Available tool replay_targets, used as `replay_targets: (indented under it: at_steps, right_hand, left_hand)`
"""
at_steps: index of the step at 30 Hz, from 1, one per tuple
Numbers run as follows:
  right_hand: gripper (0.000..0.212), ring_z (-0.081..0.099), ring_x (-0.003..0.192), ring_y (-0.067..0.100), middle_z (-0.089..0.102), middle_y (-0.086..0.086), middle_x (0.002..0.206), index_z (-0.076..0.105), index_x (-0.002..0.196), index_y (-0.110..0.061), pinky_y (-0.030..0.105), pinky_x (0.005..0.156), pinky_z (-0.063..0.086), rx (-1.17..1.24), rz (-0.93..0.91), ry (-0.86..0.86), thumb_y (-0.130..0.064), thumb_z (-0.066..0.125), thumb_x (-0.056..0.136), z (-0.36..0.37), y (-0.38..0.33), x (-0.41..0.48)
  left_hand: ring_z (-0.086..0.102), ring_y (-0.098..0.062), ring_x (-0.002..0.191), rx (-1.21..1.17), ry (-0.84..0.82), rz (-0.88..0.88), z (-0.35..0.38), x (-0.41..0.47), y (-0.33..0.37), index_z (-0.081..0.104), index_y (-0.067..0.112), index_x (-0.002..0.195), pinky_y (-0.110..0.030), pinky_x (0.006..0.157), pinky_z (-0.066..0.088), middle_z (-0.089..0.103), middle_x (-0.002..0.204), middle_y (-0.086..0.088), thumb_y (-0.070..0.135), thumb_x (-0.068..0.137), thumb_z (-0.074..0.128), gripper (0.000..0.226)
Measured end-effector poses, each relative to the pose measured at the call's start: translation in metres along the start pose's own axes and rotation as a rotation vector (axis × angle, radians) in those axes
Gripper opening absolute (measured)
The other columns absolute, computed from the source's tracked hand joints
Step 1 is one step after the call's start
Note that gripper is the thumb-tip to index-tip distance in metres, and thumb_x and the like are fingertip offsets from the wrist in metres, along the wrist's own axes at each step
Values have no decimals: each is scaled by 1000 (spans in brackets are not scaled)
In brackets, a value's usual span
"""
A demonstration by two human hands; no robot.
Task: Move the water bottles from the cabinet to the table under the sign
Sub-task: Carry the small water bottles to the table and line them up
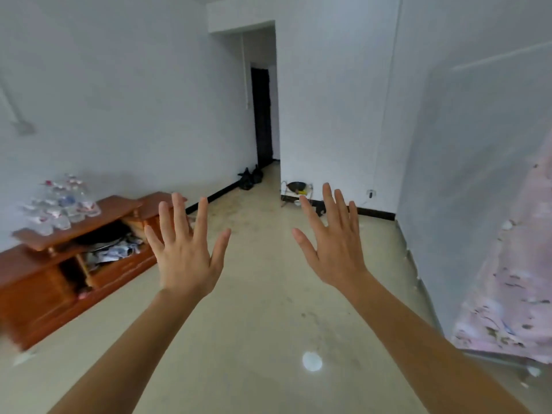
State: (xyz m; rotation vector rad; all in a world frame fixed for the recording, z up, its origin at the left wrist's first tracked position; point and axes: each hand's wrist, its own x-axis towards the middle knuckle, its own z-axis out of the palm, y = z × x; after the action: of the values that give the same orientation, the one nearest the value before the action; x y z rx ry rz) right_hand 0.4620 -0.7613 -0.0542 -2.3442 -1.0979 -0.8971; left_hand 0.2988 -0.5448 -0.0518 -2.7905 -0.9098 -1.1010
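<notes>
Showing a bare room from the person's head, with both arms raised over an open floor (263, 294). The left hand (185, 252) and the right hand (334, 246) are held up, backs toward the camera, fingers spread wide and gripping nothing; the two hands are apart, with clear floor visible between them. The water bottles (59, 204) stand clustered on the raised top shelf of a low wooden cabinet (44, 282), which runs along the left wall; the bottles are blurred, so their number cannot be told. Papers or cloth lie in the cabinet's open middle compartment. The floor stretches unobstructed from the near edge to a dark doorway (262, 115) at the far end. Two black bags (250, 175) sit by the left baseboard near the doorway, and a wire rack (296, 191) stands at the wall corner beside it. A pink patterned cloth (507, 294) hangs along the right edge.
</notes>
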Motion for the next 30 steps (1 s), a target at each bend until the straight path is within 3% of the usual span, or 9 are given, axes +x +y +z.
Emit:
replay_targets:
  at_steps: [8, 14, 20, 27, 30]
  right_hand:
    - [66, 11, 155, 38, 7, 16, 169, 27, 161, -26, 60, 123, 13, 236, -219, -33, -61, 30, 105, 159, -72, 114]
    - [73, 5, 156, 36, 2, 15, 170, 12, 163, -28, 58, 124, 9, 361, -283, -96, -66, 26, 103, 265, -88, 223]
    - [75, 6, 156, 36, 3, 15, 170, 12, 163, -27, 59, 124, 9, 455, -349, -142, -65, 31, 102, 352, -114, 331]
    - [75, 4, 157, 34, -1, 13, 170, 5, 163, -31, 60, 124, 10, 590, -476, -181, -66, 29, 102, 455, -212, 400]
    - [74, 1, 157, 34, -3, 11, 170, 3, 163, -31, 57, 125, 6, 626, -497, -186, -65, 29, 102, 496, -273, 427]
  left_hand:
    - [-15, -32, 155, 195, 3, -208, 53, 60, -116, -1, 35, 161, -69, 119, 1, -14, 169, -7, 78, 93, 3, 81]
    - [-17, -32, 154, 274, 8, -335, 105, 151, -166, -6, 39, 160, -71, 118, 3, -17, 168, -5, 82, 90, 0, 82]
    - [-18, -31, 154, 339, 49, -414, 142, 226, -208, -9, 41, 159, -68, 119, -1, -17, 169, -6, 79, 93, 8, 78]
    - [-22, -26, 154, 386, 61, -561, 180, 258, -325, -14, 44, 157, -69, 119, 0, -20, 168, -3, 81, 92, 8, 78]
    - [-16, -29, 155, 420, 60, -603, 191, 277, -390, -4, 39, 160, -67, 120, -1, -18, 168, -4, 80, 93, 8, 80]
